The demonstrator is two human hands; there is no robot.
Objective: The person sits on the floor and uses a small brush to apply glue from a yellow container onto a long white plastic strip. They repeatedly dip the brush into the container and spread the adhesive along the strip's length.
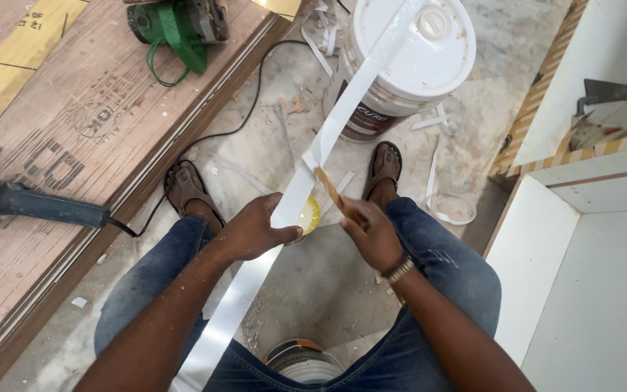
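Observation:
My left hand [255,229] grips a long white strip of edge band [342,101] that runs from my lap up across the white bucket. My right hand [371,232] holds a thin wooden stick [326,187] whose tip touches the strip's face. Just under the strip, between my hands, sits a small yellow open tin [310,215] on the floor. I sit with knees apart, both feet in sandals.
A white lidded bucket [429,65] stands ahead. Plywood sheets [96,123] lie at left with a green power tool [179,25] and a blue grinder [45,207]. A white cabinet [589,276] stands at right. Another can [302,361] sits between my legs. Strip offcuts litter the floor.

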